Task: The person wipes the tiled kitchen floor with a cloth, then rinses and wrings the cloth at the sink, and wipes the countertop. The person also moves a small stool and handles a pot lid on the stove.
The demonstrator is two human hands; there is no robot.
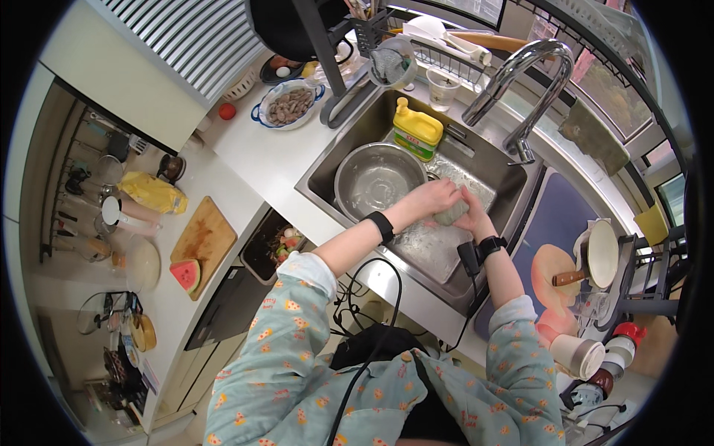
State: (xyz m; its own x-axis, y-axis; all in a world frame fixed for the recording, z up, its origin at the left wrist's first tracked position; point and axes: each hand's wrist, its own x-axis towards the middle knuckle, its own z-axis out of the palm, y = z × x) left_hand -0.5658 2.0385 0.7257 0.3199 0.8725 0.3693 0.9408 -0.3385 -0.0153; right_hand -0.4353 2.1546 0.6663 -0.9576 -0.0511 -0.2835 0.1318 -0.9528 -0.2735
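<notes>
Over the steel sink (427, 262) both hands meet around a pale grey-green item (453, 213), apparently a wadded cloth or scouring pad. My left hand (437, 196) grips its upper left side. My right hand (474, 213) holds it from the right. The fingers hide part of it. Just left of the hands, a round stainless steel bowl (380, 181) rests in the sink. A yellow dish-soap bottle (418, 131) with a green label stands behind the bowl. The chrome faucet (535, 95) arches at the back right; no stream of water shows from its spout.
A dish of peeled shrimp (290, 107) and a tomato (227, 111) are on the left counter. Farther left, a watermelon wedge (186, 275) lies on a wooden cutting board (207, 240). Right of the sink is a blue mat (549, 217). A black cable (400, 284) hangs before my body.
</notes>
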